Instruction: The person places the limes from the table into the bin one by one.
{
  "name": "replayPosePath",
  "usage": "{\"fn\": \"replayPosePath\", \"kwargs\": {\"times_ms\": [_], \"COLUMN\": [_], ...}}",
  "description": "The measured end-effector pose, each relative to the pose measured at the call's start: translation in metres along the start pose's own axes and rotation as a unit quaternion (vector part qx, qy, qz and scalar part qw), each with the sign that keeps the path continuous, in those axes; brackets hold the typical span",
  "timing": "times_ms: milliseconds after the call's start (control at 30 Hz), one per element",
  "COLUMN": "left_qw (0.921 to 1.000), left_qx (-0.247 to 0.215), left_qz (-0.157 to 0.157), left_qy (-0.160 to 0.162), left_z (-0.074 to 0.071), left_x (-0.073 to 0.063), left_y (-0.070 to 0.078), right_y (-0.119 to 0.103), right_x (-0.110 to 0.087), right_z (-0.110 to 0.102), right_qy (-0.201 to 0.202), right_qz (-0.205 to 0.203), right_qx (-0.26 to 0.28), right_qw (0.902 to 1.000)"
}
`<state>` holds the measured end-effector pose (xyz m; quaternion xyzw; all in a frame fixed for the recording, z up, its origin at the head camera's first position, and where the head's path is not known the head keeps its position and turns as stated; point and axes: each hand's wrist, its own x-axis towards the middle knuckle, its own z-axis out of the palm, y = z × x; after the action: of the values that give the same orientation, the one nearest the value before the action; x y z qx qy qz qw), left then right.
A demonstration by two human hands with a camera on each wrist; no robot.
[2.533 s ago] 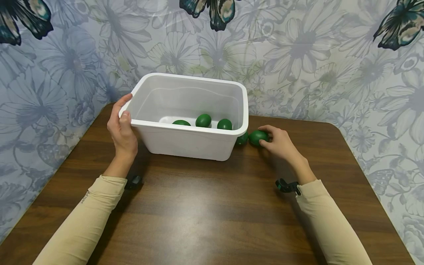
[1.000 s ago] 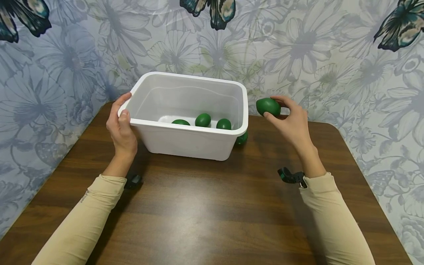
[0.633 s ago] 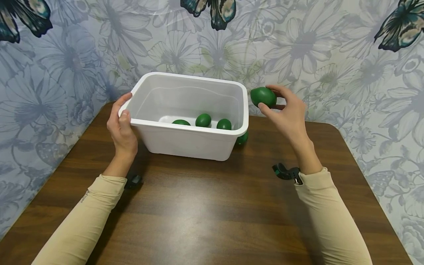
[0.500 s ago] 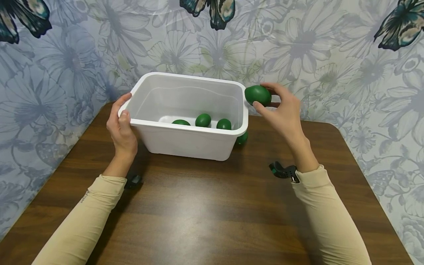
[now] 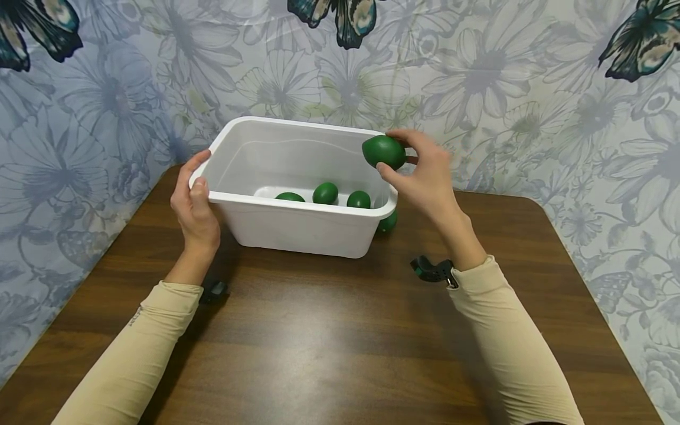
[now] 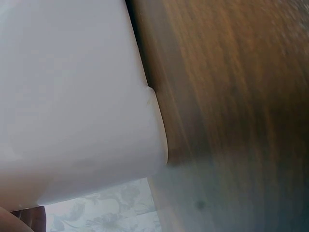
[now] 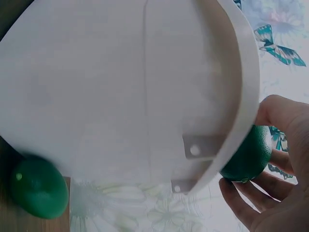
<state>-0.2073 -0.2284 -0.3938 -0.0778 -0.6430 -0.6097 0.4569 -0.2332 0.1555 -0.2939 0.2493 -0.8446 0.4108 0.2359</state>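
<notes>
A white plastic tub [image 5: 303, 229] stands at the back of the table, its left end gripped at the rim by my left hand [image 5: 195, 212]. Three dark green limes lie on its floor: a left one [image 5: 290, 196] partly hidden by the front rim, a middle one [image 5: 326, 193] and a right one [image 5: 359, 199]. Above the tub's right end my right hand [image 5: 429, 180] holds another lime [image 5: 383, 152] between thumb and fingers. One more lime [image 7: 38, 187] sits on the table beside the tub's right end, partly hidden under the rim in the head view.
The brown wooden table [image 5: 319, 342] runs up to a wall [image 5: 494, 118] covered in flower-patterned sheeting with butterflies. Both wrists wear a black camera strap [image 5: 432, 270]. In the left wrist view the tub's side wall [image 6: 72, 87] fills much of the frame.
My right hand has lifted a lime off the table at the tub's right and carried it up and left over the rim. The left hand and tub have stayed in place.
</notes>
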Motion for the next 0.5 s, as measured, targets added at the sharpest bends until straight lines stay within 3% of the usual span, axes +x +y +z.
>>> {"fn": "replayPosePath", "kwargs": {"times_ms": [267, 500], "left_qw": [1.0, 1.0], "left_qx": [0.005, 0.003], "left_qz": [-0.001, 0.001], "left_qy": [0.001, 0.004], "left_z": [0.0, 0.0], "left_x": [0.0, 0.0], "left_y": [-0.001, -0.001], "right_y": [-0.002, -0.002], "right_x": [0.005, 0.005], "right_z": [0.012, 0.018], "right_qy": [-0.024, -0.096], "right_qz": [-0.018, -0.009], "right_qx": [-0.011, -0.049], "right_qw": [0.9995, 0.9941]}}
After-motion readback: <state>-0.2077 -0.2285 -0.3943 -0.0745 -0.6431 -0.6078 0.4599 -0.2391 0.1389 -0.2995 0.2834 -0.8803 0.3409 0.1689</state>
